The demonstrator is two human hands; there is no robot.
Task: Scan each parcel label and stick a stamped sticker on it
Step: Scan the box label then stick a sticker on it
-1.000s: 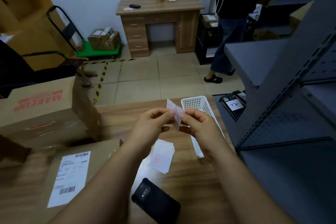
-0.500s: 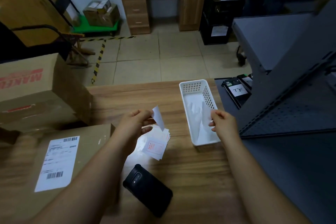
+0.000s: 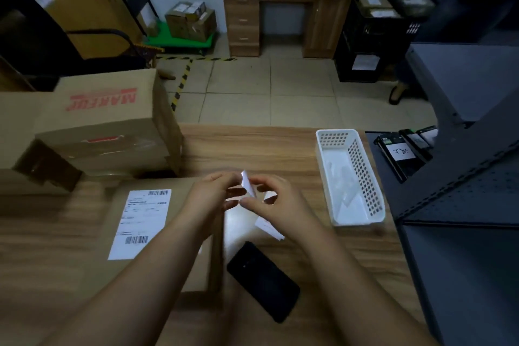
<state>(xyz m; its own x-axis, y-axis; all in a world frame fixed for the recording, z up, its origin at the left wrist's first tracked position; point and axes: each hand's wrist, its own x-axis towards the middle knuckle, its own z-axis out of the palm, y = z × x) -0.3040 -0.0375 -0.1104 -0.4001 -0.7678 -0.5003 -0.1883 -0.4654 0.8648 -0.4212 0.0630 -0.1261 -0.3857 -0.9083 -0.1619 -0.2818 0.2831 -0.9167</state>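
Both hands meet over the counter (image 3: 280, 154), just right of the parcel's edge. The left hand (image 3: 213, 194) pinches a small white sticker (image 3: 248, 184) by its left side; the right hand (image 3: 269, 199) has its fingertips curled in at the sticker's lower edge, and I judge it is pinching too. The parcel (image 3: 168, 233) lies left of the hands, its shipping label (image 3: 140, 223) running lengthwise away from the person, nearer the left hand. Spare stickers (image 3: 269, 226) lie under the right hand.

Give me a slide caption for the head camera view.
Both hands pinch a white sticker above the table, beside a labelled parcel, phone and white basket.
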